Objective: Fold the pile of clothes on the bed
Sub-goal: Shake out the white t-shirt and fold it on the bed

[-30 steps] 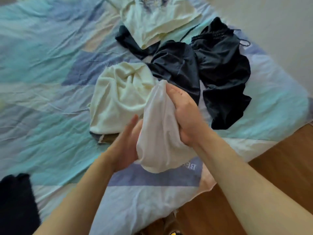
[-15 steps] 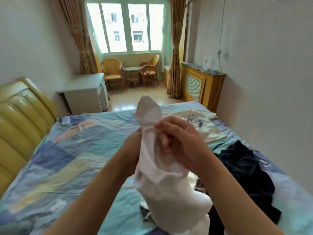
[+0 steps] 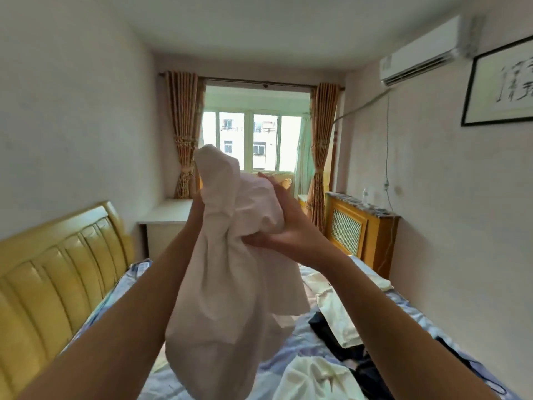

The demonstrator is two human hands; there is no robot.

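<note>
A: Where is the garment?

B: White garment [image 3: 230, 298] held up at chest height above the bed [image 3: 288, 353], bunched, lower end hanging loose. Right hand [image 3: 291, 226] clenched on its upper bulge, thumb under a fold, fingers wrapped behind the cloth. Left hand [image 3: 197, 203] almost wholly hidden behind the cloth; cannot tell its grip, only that the forearm runs up into the fabric.

A: Any containers?

B: None holding anything that I can make out. The rest of the pile lies loose on the bed: a cream garment [image 3: 314, 379] at the near edge, dark clothes [image 3: 369, 373] just right of it, another cream piece [image 3: 337, 316] farther back, partly over dark cloth.

A: Surface and room?

B: Bed carries a patchwork sheet in blue and pale tones. Yellow padded headboard [image 3: 57, 278] at left. White cabinet [image 3: 164, 220] past the headboard by the left wall. Window [image 3: 251, 145] at the far end, patterned curtains [image 3: 181, 134] tied back either side. Wooden radiator cover [image 3: 357, 235] along the right wall, air conditioner [image 3: 421, 53] high above it, framed calligraphy [image 3: 501, 82] beside that.
</note>
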